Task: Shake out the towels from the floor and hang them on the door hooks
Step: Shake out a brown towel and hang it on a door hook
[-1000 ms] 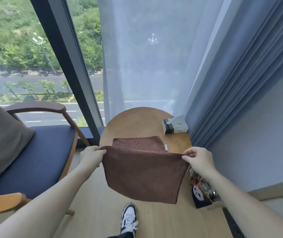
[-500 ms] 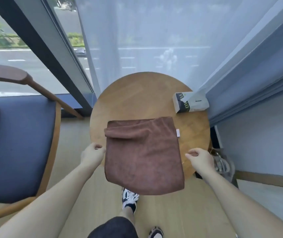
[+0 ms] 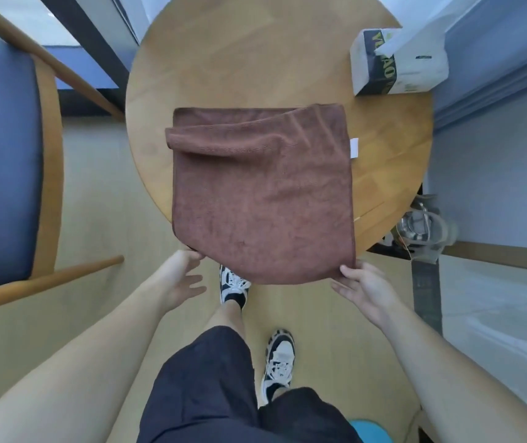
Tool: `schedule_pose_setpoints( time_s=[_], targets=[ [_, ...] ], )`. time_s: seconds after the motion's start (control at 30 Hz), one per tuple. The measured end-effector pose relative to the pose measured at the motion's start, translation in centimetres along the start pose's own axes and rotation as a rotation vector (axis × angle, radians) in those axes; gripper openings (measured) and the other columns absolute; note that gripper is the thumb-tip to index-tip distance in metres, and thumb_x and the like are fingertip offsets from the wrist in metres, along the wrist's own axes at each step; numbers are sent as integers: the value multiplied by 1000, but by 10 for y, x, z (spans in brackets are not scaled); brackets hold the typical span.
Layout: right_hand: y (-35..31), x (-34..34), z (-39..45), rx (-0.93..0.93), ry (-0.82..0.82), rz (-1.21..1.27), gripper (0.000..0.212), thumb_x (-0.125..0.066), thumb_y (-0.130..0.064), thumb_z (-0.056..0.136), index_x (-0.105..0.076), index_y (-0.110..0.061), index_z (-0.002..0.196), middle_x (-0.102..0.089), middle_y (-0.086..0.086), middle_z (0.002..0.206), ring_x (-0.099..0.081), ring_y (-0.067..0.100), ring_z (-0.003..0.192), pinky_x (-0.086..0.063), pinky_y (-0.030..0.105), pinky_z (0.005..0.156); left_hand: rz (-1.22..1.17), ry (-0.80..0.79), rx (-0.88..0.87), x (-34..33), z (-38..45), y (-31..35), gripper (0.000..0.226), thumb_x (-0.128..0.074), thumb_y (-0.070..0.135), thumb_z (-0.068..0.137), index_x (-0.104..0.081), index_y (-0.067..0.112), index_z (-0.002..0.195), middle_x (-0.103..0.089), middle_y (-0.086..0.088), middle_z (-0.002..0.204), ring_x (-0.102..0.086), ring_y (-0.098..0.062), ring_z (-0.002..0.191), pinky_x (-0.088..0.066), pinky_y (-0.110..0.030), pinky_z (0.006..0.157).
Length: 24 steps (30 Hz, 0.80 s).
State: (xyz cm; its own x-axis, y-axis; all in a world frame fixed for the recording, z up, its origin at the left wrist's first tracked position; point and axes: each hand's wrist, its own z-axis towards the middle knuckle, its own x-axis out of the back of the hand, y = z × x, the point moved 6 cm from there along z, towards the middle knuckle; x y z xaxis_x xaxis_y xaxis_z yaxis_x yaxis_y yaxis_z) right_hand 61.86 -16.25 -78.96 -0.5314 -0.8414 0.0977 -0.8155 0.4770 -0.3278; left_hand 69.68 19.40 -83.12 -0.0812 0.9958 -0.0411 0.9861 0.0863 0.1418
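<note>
A brown towel (image 3: 265, 199) lies folded on the round wooden table (image 3: 255, 59), with a loose fold across its far part and a white tag on its right edge. Its near edge hangs over the table's front rim. My left hand (image 3: 182, 278) pinches the near-left corner with thumb and forefinger, the other fingers spread loosely. My right hand (image 3: 366, 290) holds the near-right corner, thumb on the edge and fingers beneath. No door hooks are in view.
A tissue pack (image 3: 396, 65) lies at the table's far right. A blue-cushioned wooden armchair (image 3: 6, 161) stands on the left. A bin with metal items (image 3: 422, 228) sits by the right wall, under the table's edge. My feet are on the wooden floor just in front of the table.
The towel went from hanging between my hands to lying on the table. My hands let go of its fold and came to its near corners. The view tilted down.
</note>
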Motion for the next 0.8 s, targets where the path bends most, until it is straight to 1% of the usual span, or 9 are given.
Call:
schedule_pose_setpoints(
  time_s=[0.07,0.13,0.2,0.27,0.37,0.5,0.6,0.7,0.8],
  targets=[
    [3,1,-1,4,-15,80,32,-58,5,95,-55,2,127,-66,18,123,-63,34,115,-54,45,92,-197,-25,24,-9,2,-6,48,-49,12,95,-46,18,142,-38,-17,150,-37,-47,138,-43,-62,104],
    [7,0,-1,-2,-30,131,33,-59,3,95,-54,1,128,-66,18,124,-64,32,114,-55,42,88,-437,-84,41,-21,1,-15,49,-47,11,93,-45,14,142,-48,-24,140,-50,-50,127,-43,-65,102],
    [11,-3,-3,4,-37,140,33,-60,1,95,-54,0,127,-67,17,123,-65,30,110,-56,39,83,-641,-138,48,-36,-3,-30,50,-49,21,94,-44,11,143,-61,-22,130,-62,-46,116,-43,-66,100],
    [17,-2,-9,18,-32,164,29,-61,-1,95,-55,-1,123,-67,16,120,-65,29,105,-55,38,79,-765,-195,42,-53,-13,-45,47,-53,33,96,-49,8,136,-67,-19,125,-64,-43,115,-43,-66,101],
    [32,9,-23,34,-25,227,29,-64,-1,93,-57,0,121,-68,16,112,-64,28,94,-54,36,72,-830,-252,14,-74,-34,-63,47,-63,36,95,-53,5,128,-66,-21,125,-63,-43,117,-42,-62,105],
    [50,35,-50,80,-11,252,38,-66,-1,92,-55,3,128,-68,17,107,-63,26,87,-53,34,68,-839,-132,-70,-83,-67,-89,21,-60,4,95,-58,1,116,-67,-15,119,-67,-33,107,-51,-48,101],
    [57,59,-79,151,35,234,42,-69,1,89,-54,0,129,-69,19,109,-66,27,83,-55,35,65,-754,-44,-156,-78,-98,-113,13,-57,-4,96,-60,0,107,-68,-15,115,-68,-26,95,-53,-38,90],
    [57,79,-117,257,89,199,43,-71,4,86,-51,-7,122,-68,19,107,-67,27,78,-57,35,64,-586,127,-315,-61,-132,-132,42,-62,-6,91,-51,2,130,-68,-16,113,-70,-26,92,-55,-35,76],
    [49,88,-162,394,102,118,35,-74,3,83,-57,-12,110,-67,14,103,-70,27,78,-59,33,61,-515,345,-493,-41,-181,-131,89,-70,-8,81,-26,22,153,-61,-16,126,-69,-24,79,-57,-34,61]
  ],
)
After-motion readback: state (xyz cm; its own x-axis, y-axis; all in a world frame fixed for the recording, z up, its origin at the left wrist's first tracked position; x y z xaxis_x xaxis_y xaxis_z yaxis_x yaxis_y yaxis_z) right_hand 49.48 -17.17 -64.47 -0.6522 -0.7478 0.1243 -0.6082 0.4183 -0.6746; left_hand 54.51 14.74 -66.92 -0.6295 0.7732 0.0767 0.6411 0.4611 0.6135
